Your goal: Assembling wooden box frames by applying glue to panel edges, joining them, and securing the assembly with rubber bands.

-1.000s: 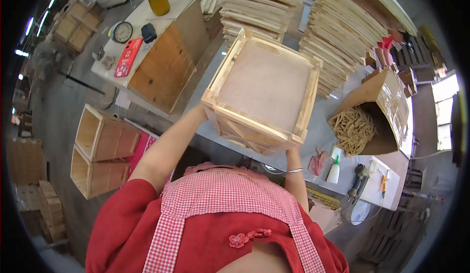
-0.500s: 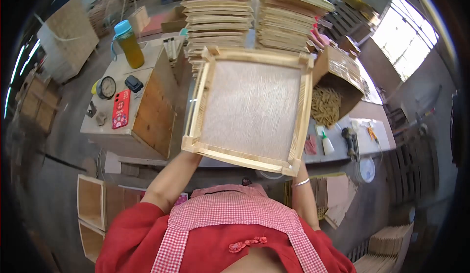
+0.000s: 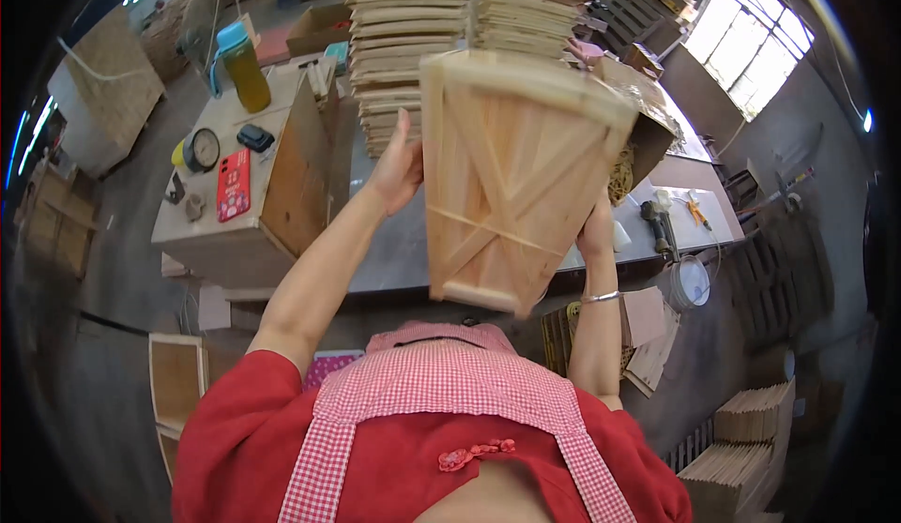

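Observation:
A pale wooden panel (image 3: 507, 185) is held up in front of me, tilted, its slatted face with crossed braces turned toward me. A thin band runs across its lower part. My left hand (image 3: 399, 174) is against its left edge, the thumb raised off the wood and the fingers partly hidden at the edge. At the lower right edge, my right hand (image 3: 596, 230) grips the panel, its fingers mostly out of sight behind the wood. Motion blurs the panel's top and right side.
Tall stacks of wooden panels (image 3: 408, 35) stand behind. On a wooden cabinet (image 3: 305, 185) at left are a bottle (image 3: 244, 77), a round dial (image 3: 202, 150) and a red phone (image 3: 234, 185). A power tool (image 3: 659, 227) and a carton (image 3: 648, 101) lie right; a white bucket (image 3: 690, 282) is below.
The panel has been turned from its flat, framed side to its braced side and has shifted right. My left hand has risen beside its left edge; my right hand has moved up too.

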Demonstrator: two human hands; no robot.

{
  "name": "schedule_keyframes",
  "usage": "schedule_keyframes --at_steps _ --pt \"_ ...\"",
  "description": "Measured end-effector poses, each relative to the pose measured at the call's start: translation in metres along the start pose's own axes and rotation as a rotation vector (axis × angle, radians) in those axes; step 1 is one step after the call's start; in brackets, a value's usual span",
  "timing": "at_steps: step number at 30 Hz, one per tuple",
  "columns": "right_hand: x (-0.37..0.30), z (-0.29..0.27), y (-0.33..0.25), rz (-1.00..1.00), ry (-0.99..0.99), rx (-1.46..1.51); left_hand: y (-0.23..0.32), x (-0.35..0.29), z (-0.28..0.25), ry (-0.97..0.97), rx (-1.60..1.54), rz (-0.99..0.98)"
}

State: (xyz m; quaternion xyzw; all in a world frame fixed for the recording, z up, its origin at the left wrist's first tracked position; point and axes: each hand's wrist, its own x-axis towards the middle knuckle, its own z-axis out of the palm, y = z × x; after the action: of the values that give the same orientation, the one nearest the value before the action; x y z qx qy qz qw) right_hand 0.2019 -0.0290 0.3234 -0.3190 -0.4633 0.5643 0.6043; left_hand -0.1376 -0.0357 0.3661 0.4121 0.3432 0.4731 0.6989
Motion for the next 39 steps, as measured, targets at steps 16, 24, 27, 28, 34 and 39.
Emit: schedule_keyframes --at_steps 16,24,27,28,34,39 --pt "0.069 -0.041 0.071 0.224 0.070 -0.050 -0.006 0.007 0.024 0.373 -0.227 0.057" --pt "0.106 -0.027 0.031 0.085 -0.070 -0.149 0.030 0.013 0.026 0.713 0.288 0.208" --pt "0.111 -0.021 0.014 0.064 -0.128 -0.211 0.049 0.025 0.067 0.539 1.044 0.635" --pt "0.112 -0.018 0.013 0.059 -0.162 -0.130 0.051 0.035 0.085 0.418 1.340 0.736" --pt "0.118 -0.009 0.026 -0.024 -0.086 -0.039 0.003 0.095 0.171 -0.066 1.816 0.645" --pt "0.112 -0.017 0.015 -0.133 -0.080 -0.221 -0.009 0.106 0.177 -0.083 1.853 0.557"
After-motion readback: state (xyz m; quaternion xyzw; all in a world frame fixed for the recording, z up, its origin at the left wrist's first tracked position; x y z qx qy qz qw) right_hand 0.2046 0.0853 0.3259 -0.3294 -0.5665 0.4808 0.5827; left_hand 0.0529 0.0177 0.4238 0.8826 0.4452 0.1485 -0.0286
